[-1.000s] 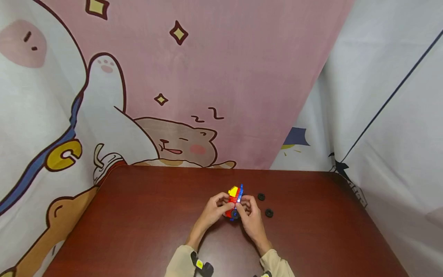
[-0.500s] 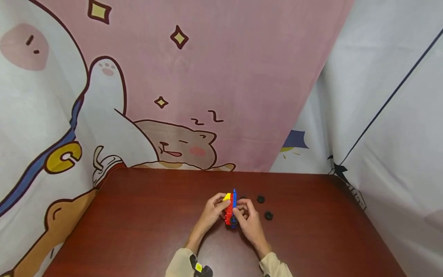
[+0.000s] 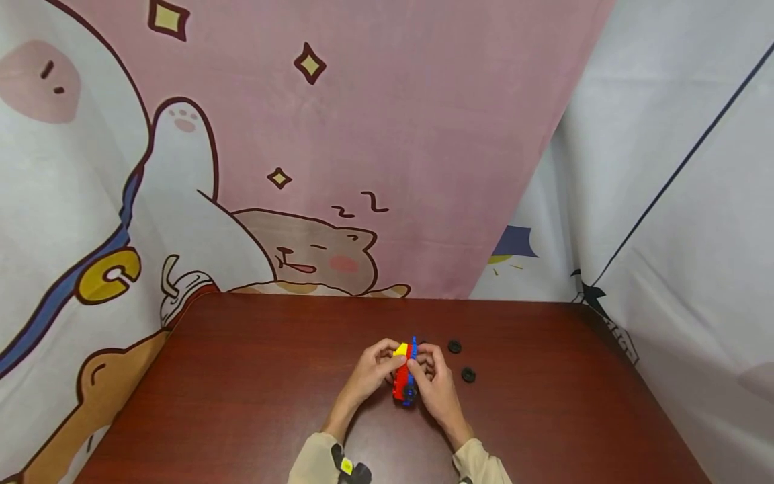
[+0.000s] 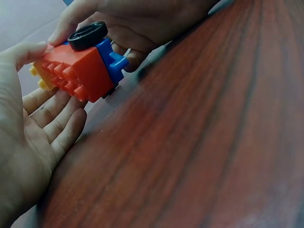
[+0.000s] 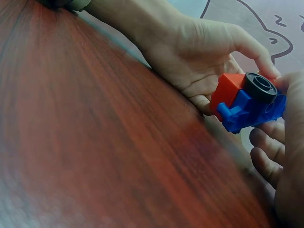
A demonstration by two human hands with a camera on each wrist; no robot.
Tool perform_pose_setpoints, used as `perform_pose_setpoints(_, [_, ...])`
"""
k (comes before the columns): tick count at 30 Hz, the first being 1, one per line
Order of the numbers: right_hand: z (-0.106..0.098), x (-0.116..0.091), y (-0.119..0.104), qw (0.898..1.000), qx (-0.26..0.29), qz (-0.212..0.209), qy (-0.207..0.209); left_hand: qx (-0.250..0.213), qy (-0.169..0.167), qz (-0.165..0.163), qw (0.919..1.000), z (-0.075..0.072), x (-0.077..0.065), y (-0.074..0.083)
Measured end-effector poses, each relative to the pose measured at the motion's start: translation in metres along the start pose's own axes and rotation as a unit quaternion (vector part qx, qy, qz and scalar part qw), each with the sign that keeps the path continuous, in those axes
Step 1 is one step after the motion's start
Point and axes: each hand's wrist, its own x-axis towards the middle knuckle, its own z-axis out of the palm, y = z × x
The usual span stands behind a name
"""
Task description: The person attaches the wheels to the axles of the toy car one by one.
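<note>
Between both hands is a small toy brick car (image 3: 401, 381), tipped on its side just over the table. Its body is red with studs, its base blue, and a yellow brick (image 4: 44, 78) sits at one end. A black wheel (image 4: 88, 35) is fitted on the blue base near the other end. My left hand (image 3: 367, 371) grips the red and yellow side, thumb on top and fingers beneath. My right hand (image 3: 440, 390) pinches the blue base side, thumb by the left thumb. Fingers partly hide the car's far end.
Two loose black wheels, a farther wheel (image 3: 455, 346) and a nearer wheel (image 3: 468, 374), lie on the brown wooden table (image 3: 272, 376) right of the hands. A printed cloth (image 3: 447, 168) hangs behind the table's back edge.
The car has turned in the hands and come slightly nearer the body. My right thumb has shifted from beside the wheel up toward the car's far end. The loose wheels stay put.
</note>
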Motion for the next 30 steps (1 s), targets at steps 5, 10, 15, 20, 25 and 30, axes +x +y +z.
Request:
perform_pose_setpoints(5, [0.000, 0.001, -0.002, 1.000, -0.013, -0.011, 0.008, 0.007, 0.011, 0.006, 0.9999, 0.001, 0.001, 0.003])
perform_pose_setpoints(10, [0.003, 0.000, 0.003, 0.999, -0.030, -0.008, 0.008, 0.013, 0.026, -0.011, 0.9995, 0.001, 0.000, 0.003])
perform_pose_setpoints(15, [0.006, 0.003, 0.028, 0.996, -0.019, -0.040, 0.078, 0.000, 0.050, -0.012, 0.9987, 0.000, 0.000, 0.002])
perform_pose_setpoints(20, [-0.004, 0.003, 0.046, 0.967, -0.101, -0.148, 0.181, -0.005, 0.059, -0.014, 0.9982, 0.000, 0.002, 0.002])
perform_pose_setpoints(25, [-0.029, -0.001, 0.053, 0.930, -0.234, -0.159, 0.233, -0.010, 0.065, -0.021, 0.9976, 0.001, 0.001, 0.002])
perform_pose_setpoints(30, [-0.051, -0.008, 0.056, 0.915, -0.318, -0.051, 0.242, -0.018, 0.072, -0.023, 0.9970, 0.001, 0.001, 0.002])
